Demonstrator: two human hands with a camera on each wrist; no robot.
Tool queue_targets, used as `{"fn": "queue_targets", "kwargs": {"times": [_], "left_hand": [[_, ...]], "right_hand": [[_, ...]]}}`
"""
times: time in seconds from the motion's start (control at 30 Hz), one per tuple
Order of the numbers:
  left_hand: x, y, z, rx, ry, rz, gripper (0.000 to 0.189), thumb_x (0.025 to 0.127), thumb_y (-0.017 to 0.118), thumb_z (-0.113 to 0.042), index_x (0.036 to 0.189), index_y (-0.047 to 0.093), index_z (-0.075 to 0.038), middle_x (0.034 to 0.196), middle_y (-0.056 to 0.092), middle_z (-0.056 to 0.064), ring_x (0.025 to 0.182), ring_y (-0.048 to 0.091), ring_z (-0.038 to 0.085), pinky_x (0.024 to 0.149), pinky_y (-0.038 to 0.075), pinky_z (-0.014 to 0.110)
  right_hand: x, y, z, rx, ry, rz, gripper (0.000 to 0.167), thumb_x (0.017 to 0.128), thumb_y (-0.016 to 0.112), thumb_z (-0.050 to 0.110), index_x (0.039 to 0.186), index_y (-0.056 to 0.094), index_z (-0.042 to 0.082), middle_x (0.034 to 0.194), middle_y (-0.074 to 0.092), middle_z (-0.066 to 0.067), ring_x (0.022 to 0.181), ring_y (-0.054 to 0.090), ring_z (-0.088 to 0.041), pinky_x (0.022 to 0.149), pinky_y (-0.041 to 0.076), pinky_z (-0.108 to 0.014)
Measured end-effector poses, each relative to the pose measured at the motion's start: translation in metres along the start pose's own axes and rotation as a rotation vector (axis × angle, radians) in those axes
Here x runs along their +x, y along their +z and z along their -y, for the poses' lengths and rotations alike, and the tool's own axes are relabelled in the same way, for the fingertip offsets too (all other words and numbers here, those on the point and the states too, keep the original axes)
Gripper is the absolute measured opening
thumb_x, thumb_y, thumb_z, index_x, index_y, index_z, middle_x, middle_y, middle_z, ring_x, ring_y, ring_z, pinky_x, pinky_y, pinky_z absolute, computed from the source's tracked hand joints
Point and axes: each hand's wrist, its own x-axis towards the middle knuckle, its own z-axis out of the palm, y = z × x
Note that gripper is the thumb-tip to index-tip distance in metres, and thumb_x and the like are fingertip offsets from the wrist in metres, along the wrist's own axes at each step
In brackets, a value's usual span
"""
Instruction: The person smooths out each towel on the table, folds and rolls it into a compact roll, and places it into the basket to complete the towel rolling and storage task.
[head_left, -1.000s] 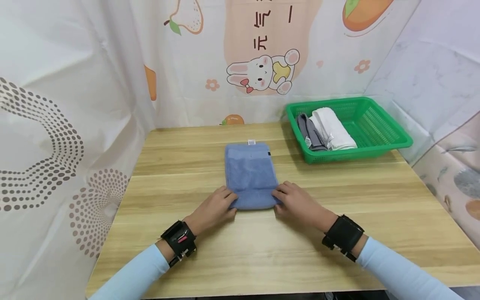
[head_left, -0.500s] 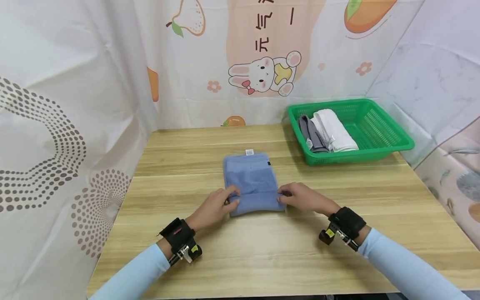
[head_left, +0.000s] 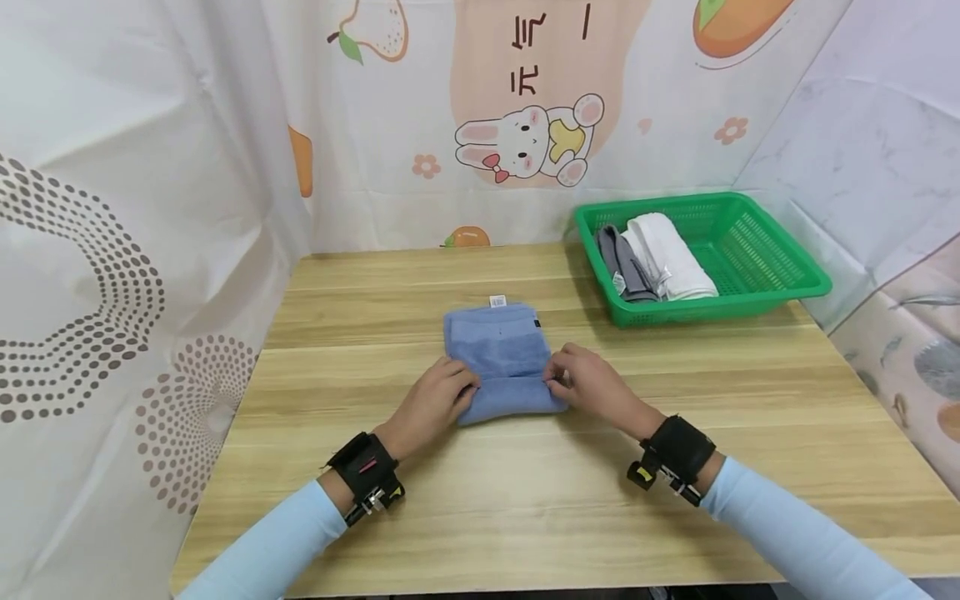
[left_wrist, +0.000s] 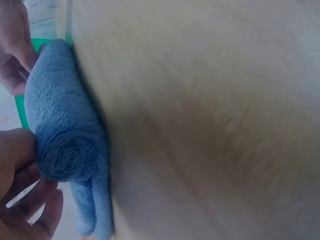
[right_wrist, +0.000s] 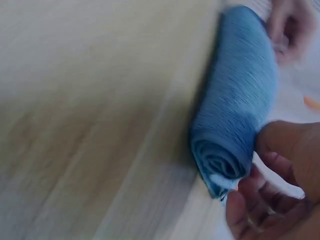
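Note:
A blue towel [head_left: 501, 340] lies on the table, its near end rolled up and its far part flat with a white tag at the back edge. My left hand [head_left: 431, 406] grips the left end of the roll. At the roll's right end my right hand [head_left: 596, 389] pinches the towel with thumb and fingers. In the left wrist view the rolled towel [left_wrist: 65, 110] shows its spiral end beside the left thumb. The right wrist view has the roll [right_wrist: 235, 85] with its layered end next to the right fingers [right_wrist: 255, 192].
A green plastic basket [head_left: 780, 250] stands at the back right of the wooden table [head_left: 360, 533]. Inside lie a rolled white towel [head_left: 670, 254] and a folded grey towel [head_left: 628, 262]. Printed curtains hang behind and at both sides.
The near end of the towel is rolled further, and less of the flat part shows. Both hands have shifted their hold at the roll's ends. The basket stays put.

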Motion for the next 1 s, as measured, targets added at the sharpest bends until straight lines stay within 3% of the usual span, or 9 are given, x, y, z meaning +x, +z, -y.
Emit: {"fn": "queue_targets", "kwargs": {"times": [0.1, 0.17, 0.23, 0.33, 0.4, 0.5, 0.67, 0.87, 1.0], "left_hand": [[-0.002, -0.001, -0.001, 0.038, 0.059, 0.027, 0.011, 0.096, 0.067, -0.006, 0.103, 0.076, -0.007, 0.103, 0.069, 0.002, 0.097, 0.06, 0.018, 0.084, 0.052, 0.031], [-0.005, -0.003, -0.002, 0.063, 0.085, 0.058, 0.016, 0.095, 0.07, -0.013, 0.108, 0.076, -0.005, 0.108, 0.07, 0.005, 0.101, 0.061, 0.02, 0.086, 0.053, 0.033], [-0.008, -0.004, -0.002, 0.093, 0.101, 0.091, 0.03, 0.092, 0.077, -0.022, 0.114, 0.075, -0.002, 0.115, 0.07, 0.008, 0.107, 0.061, 0.023, 0.09, 0.053, 0.037], [-0.011, -0.006, -0.003, 0.142, 0.098, 0.125, 0.05, 0.086, 0.086, -0.03, 0.122, 0.07, 0.001, 0.122, 0.068, 0.011, 0.112, 0.06, 0.025, 0.095, 0.051, 0.04], [-0.012, -0.005, -0.004, 0.167, 0.093, 0.129, 0.053, 0.084, 0.088, -0.028, 0.124, 0.069, 0.001, 0.123, 0.067, 0.012, 0.114, 0.06, 0.025, 0.098, 0.05, 0.04], [-0.014, -0.003, -0.005, 0.191, 0.098, 0.116, 0.048, 0.086, 0.086, -0.021, 0.123, 0.068, 0.003, 0.121, 0.067, 0.013, 0.113, 0.06, 0.026, 0.099, 0.05, 0.039], [-0.015, -0.004, -0.004, 0.137, 0.095, 0.126, 0.042, 0.092, 0.078, -0.016, 0.125, 0.066, 0.006, 0.119, 0.068, 0.015, 0.111, 0.062, 0.027, 0.098, 0.051, 0.037], [-0.014, -0.009, 0.001, -0.045, -0.018, 0.183, 0.036, 0.101, 0.066, -0.017, 0.13, 0.065, 0.005, 0.121, 0.068, 0.015, 0.112, 0.062, 0.024, 0.095, 0.053, 0.035], [-0.01, -0.012, 0.005, -0.162, -0.117, 0.22, 0.022, 0.105, 0.06, -0.021, 0.106, 0.072, -0.003, 0.096, 0.068, 0.005, 0.093, 0.062, 0.017, 0.082, 0.054, 0.034]], "right_hand": [[-0.004, 0.002, 0.008, -0.177, -0.176, -0.058, 0.011, 0.084, 0.075, -0.006, 0.089, 0.073, 0.004, 0.09, 0.064, -0.006, 0.083, 0.061, -0.023, 0.072, 0.055, -0.035], [-0.008, 0.002, 0.011, -0.239, -0.241, -0.069, 0.009, 0.084, 0.075, -0.004, 0.092, 0.074, 0.002, 0.092, 0.067, -0.007, 0.085, 0.062, -0.024, 0.073, 0.056, -0.035], [-0.011, 0.0, 0.013, -0.272, -0.273, -0.057, 0.014, 0.085, 0.08, 0.005, 0.096, 0.074, 0.0, 0.096, 0.068, -0.009, 0.088, 0.063, -0.025, 0.075, 0.056, -0.037], [-0.013, -0.004, 0.012, -0.305, -0.301, -0.017, 0.038, 0.079, 0.09, 0.02, 0.104, 0.074, -0.003, 0.102, 0.069, -0.012, 0.092, 0.062, -0.028, 0.081, 0.054, -0.041], [-0.014, -0.005, 0.01, -0.342, -0.323, 0.01, 0.052, 0.073, 0.095, 0.024, 0.109, 0.072, -0.005, 0.105, 0.069, -0.014, 0.093, 0.061, -0.03, 0.084, 0.053, -0.043], [-0.014, -0.003, 0.005, -0.374, -0.339, 0.043, 0.059, 0.071, 0.096, 0.021, 0.116, 0.069, -0.006, 0.109, 0.069, -0.016, 0.093, 0.058, -0.03, 0.085, 0.052, -0.044], [-0.016, 0.003, -0.008, -0.262, -0.279, 0.069, 0.048, 0.08, 0.085, 0.013, 0.119, 0.069, -0.009, 0.103, 0.073, -0.013, 0.085, 0.054, -0.022, 0.076, 0.05, -0.037], [-0.013, -0.001, -0.019, -0.058, -0.268, 0.194, 0.005, 0.093, 0.07, 0.014, 0.096, 0.069, 0.009, 0.084, 0.053, 0.006, 0.076, 0.046, -0.009, 0.068, 0.044, -0.029], [-0.01, -0.008, -0.026, 0.182, -0.177, 0.339, 0.018, 0.103, 0.064, 0.02, 0.086, 0.061, 0.016, 0.081, 0.049, 0.009, 0.072, 0.046, -0.005, 0.066, 0.041, -0.026]]}}
